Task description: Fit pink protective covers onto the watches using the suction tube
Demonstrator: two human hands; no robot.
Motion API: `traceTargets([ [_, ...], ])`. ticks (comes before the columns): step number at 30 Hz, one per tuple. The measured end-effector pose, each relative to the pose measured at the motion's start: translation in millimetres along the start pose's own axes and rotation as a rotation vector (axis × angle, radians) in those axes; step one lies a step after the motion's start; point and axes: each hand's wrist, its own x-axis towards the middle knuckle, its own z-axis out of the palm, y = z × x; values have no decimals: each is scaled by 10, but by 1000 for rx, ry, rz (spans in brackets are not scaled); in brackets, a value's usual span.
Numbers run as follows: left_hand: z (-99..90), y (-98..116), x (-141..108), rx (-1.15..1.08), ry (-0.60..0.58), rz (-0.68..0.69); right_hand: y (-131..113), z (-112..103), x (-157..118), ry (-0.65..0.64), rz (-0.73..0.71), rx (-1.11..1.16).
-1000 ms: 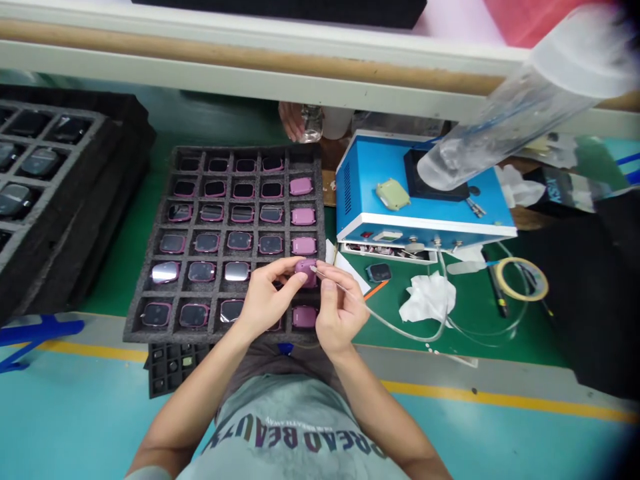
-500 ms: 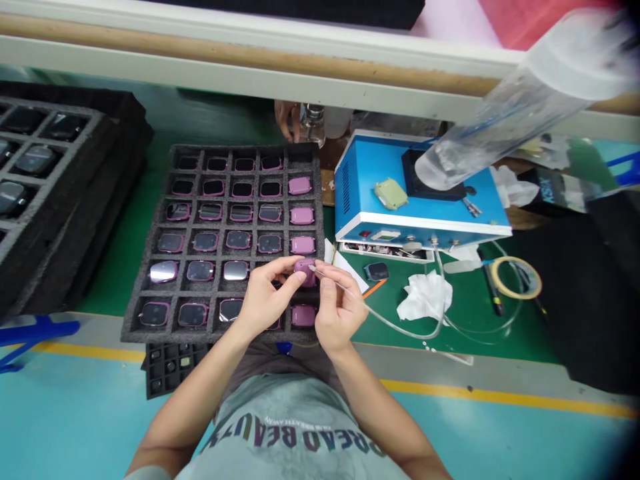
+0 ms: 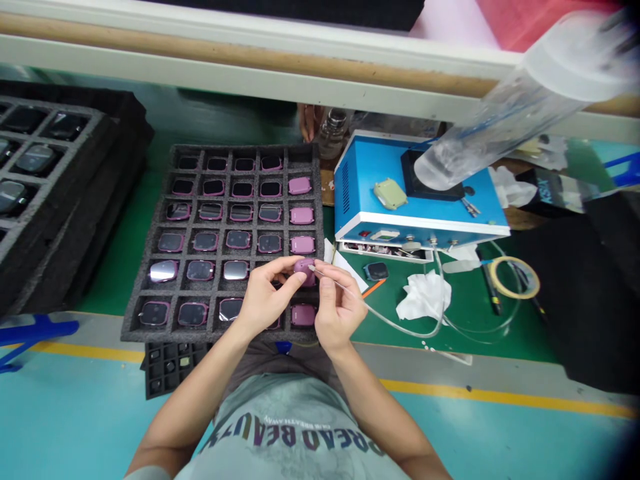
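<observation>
My left hand [image 3: 270, 293] grips a purple watch case [image 3: 304, 268] between thumb and fingers, over the right column of the grey foam tray [image 3: 133, 303]. My right hand [image 3: 340, 303] is closed on a thin clear tube [image 3: 390, 325], whose tip meets the watch case. The tube curves right and up to the front of the blue machine [image 3: 423, 223]. Rows of purple-framed watches fill the tray's compartments, screens up in the left columns. In the right column, purple cases such as the one [image 3: 302, 216] lie with their plain side up.
On the machine lie a pale green case [image 3: 391, 194] and a black block under a clear cylinder [image 3: 500, 113]. Crumpled tissue [image 3: 425, 295], a dark watch [image 3: 377, 271] and a tape roll [image 3: 515, 277] lie right. Foam trays [image 3: 55, 193] are stacked left.
Another person's hand at the back and the glass bottle near it have shifted right. My hands hold the same pose on the case and tube.
</observation>
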Motion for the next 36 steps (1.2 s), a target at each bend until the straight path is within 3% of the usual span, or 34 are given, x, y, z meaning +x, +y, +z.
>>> traceTargets([
  [36,-39,-65,93,20,27,48,67,58,73,-44,-25,67],
])
